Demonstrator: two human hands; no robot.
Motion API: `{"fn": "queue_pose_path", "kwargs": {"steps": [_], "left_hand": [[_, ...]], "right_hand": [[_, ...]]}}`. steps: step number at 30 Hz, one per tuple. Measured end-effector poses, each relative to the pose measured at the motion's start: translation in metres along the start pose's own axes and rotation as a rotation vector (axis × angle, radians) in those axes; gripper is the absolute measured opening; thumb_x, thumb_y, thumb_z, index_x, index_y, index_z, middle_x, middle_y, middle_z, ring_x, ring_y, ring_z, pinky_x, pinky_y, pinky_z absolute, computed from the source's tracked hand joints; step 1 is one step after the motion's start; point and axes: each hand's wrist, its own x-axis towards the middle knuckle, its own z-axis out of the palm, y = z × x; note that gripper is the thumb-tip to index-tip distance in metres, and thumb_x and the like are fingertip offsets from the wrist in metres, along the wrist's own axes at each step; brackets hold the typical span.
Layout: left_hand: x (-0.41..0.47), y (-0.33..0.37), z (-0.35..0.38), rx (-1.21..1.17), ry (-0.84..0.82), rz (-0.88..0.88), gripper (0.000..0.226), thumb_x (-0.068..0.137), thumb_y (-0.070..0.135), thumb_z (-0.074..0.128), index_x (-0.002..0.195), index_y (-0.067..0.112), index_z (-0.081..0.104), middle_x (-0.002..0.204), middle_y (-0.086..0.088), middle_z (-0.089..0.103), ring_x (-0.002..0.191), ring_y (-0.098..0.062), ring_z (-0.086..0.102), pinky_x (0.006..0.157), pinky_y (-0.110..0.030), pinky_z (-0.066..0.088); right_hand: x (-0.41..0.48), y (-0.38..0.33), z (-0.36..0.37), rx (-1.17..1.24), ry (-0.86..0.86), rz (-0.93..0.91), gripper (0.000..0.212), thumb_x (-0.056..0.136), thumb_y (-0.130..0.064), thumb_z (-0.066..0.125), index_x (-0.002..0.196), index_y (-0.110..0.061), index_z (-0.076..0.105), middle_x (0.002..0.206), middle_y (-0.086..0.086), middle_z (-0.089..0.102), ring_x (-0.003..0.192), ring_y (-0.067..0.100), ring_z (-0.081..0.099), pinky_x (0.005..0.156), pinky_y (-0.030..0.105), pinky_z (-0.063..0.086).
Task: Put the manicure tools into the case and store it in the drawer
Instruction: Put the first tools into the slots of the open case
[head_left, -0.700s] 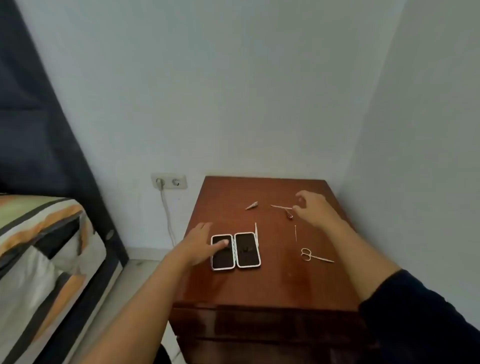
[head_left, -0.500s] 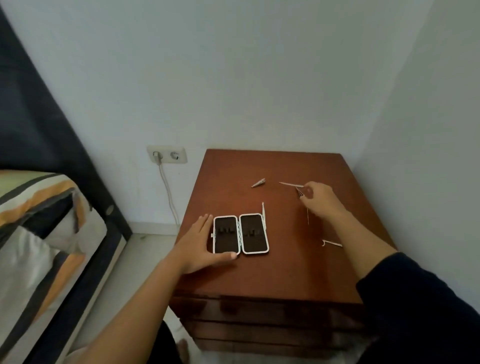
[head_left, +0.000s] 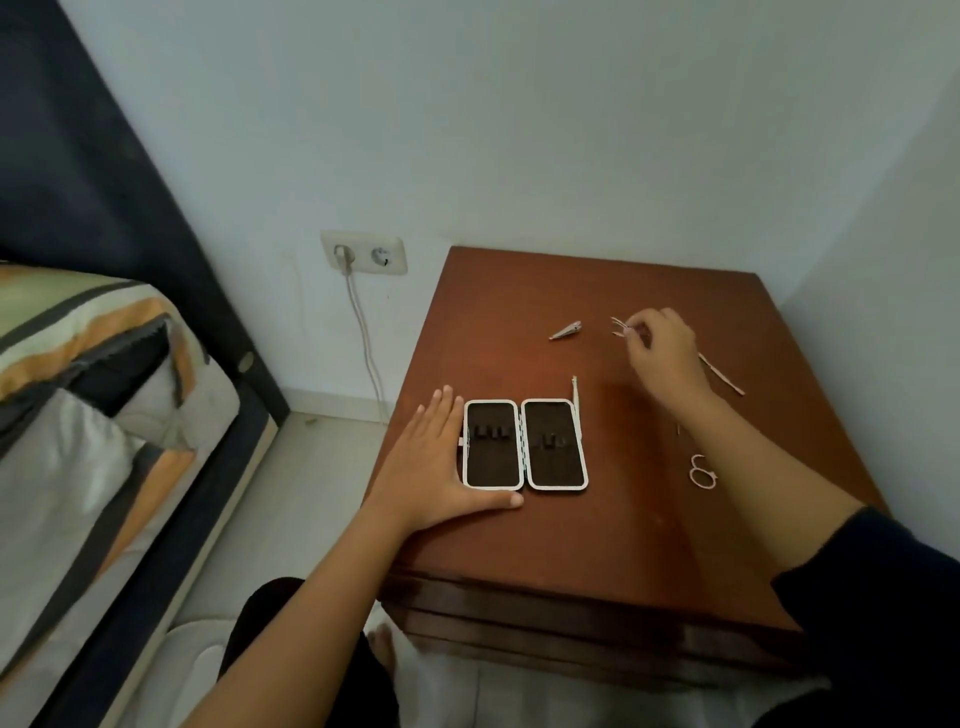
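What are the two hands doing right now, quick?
Left hand: open, flat on the nightstand, touching the open case.
Right hand: fingers pinched shut on small tweezers.

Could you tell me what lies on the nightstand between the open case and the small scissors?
In the head view, only bare wood lies between the open case and the scissors on the nightstand.

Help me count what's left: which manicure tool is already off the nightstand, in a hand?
The small tweezers-like tool, pinched in the right hand. The clipper, scissors and the other tools lie flat on the wood.
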Motion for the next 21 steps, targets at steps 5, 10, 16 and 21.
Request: {"fn": "queue_pose_path", "kwargs": {"steps": [5, 10, 16, 21], "left_hand": [[0.000, 0.001, 0.002, 0.010, 0.017, -0.001, 0.136, 0.048, 0.093, 0.043, 0.149, 0.014, -0.002, 0.158, -0.003, -0.008, 0.144, -0.011, -0.012, 0.116, -0.029, -0.008], [0.000, 0.000, 0.002, 0.032, 0.013, 0.003, 0.136, 0.048, 0.094, 0.039, 0.148, 0.013, -0.006, 0.157, -0.007, -0.012, 0.143, -0.015, -0.016, 0.117, -0.033, -0.007], [0.001, 0.000, 0.002, 0.055, 0.002, 0.001, 0.135, 0.049, 0.095, 0.035, 0.148, 0.013, -0.008, 0.157, -0.006, -0.015, 0.142, -0.015, -0.019, 0.116, -0.032, -0.009], [0.002, -0.001, 0.004, 0.055, 0.000, 0.000, 0.134, 0.048, 0.096, 0.034, 0.148, 0.016, -0.007, 0.157, -0.005, -0.014, 0.142, -0.015, -0.019, 0.116, -0.033, -0.008]], "right_hand": [[-0.013, -0.063, 0.016, 0.148, -0.447, -0.176, 0.012, 0.084, -0.017, 0.065, 0.095, -0.018, 0.069, 0.093, 0.005, 0.067, 0.081, 0.014, 0.057, 0.072, 0.019, 0.043], [-0.026, -0.090, 0.047, 0.145, -0.619, -0.199, 0.018, 0.073, -0.024, 0.076, 0.071, -0.029, 0.058, 0.088, 0.009, 0.069, 0.078, 0.018, 0.064, 0.079, 0.036, 0.055], [-0.015, -0.107, 0.044, 0.049, -0.843, -0.196, 0.011, 0.076, -0.020, 0.074, 0.079, -0.013, 0.067, 0.077, 0.001, 0.070, 0.073, 0.014, 0.066, 0.076, 0.032, 0.056], [-0.009, -0.115, 0.040, -0.048, -0.920, -0.243, 0.008, 0.078, -0.020, 0.071, 0.082, -0.013, 0.069, 0.073, -0.001, 0.068, 0.069, 0.010, 0.062, 0.074, 0.031, 0.055]]}}
